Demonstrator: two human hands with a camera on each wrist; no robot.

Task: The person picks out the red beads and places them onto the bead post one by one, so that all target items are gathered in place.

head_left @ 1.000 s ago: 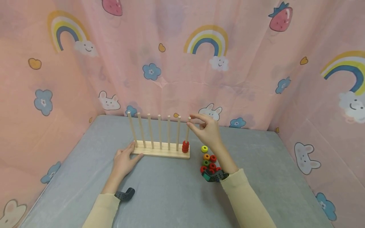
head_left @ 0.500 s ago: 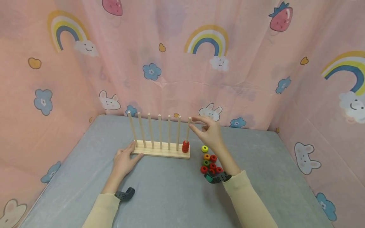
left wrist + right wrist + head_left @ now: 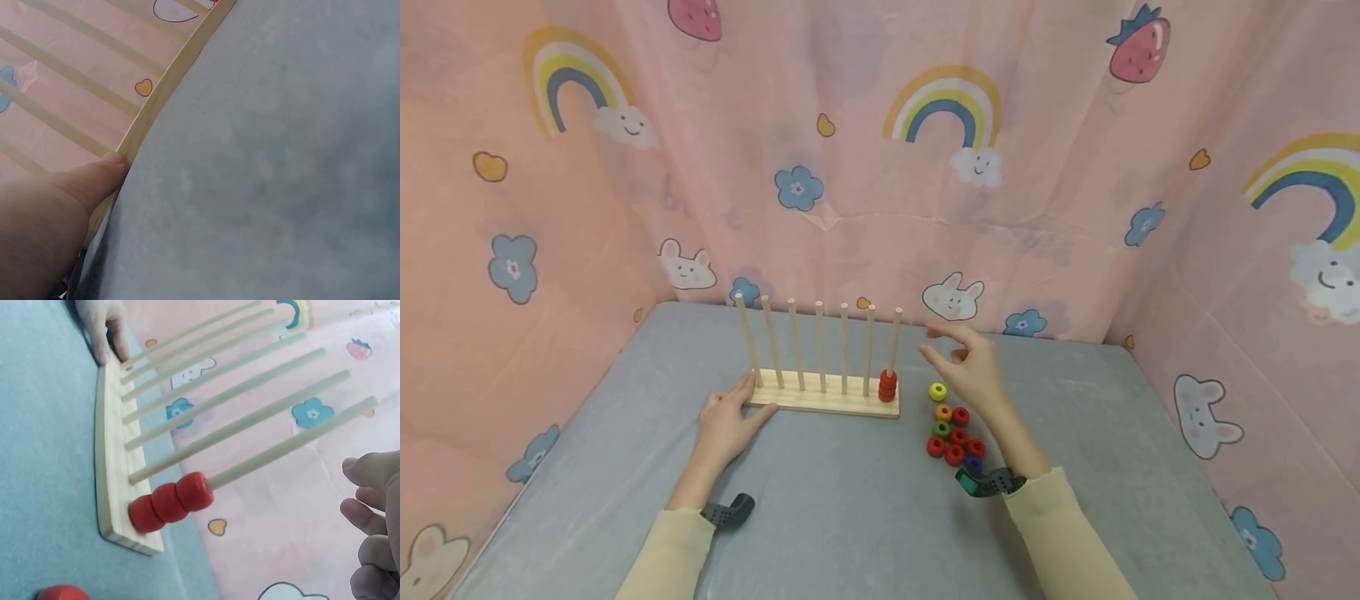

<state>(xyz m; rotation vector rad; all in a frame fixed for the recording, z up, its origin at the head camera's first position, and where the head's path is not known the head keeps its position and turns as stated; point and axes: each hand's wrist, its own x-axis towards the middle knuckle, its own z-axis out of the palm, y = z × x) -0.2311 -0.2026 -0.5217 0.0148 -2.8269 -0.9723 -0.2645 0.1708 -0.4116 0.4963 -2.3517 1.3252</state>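
Note:
A wooden peg rack [image 3: 823,403] with a row of upright pegs stands on the table. Three red beads [image 3: 170,503] are stacked on its rightmost peg. My left hand [image 3: 724,427] grips the rack's left end, the thumb along the front edge of the base. In the left wrist view that thumb [image 3: 94,181] presses the wood; the other fingers are out of sight there. My right hand [image 3: 972,371] hovers to the right of the rightmost peg, apart from it. Its thumb and index finger are spread, with nothing between them.
Loose beads lie right of the rack, below my right hand: a yellow bead [image 3: 937,392], an orange bead [image 3: 943,412], a green bead [image 3: 942,428], a partly covered blue bead [image 3: 973,462] and several red ones [image 3: 958,437]. A pink patterned curtain [image 3: 850,250] surrounds the grey table [image 3: 820,508].
My right hand has drawn away from the top of the rightmost peg, moving right and slightly down. The blue bead has come into view. My left hand and the rack have stayed put.

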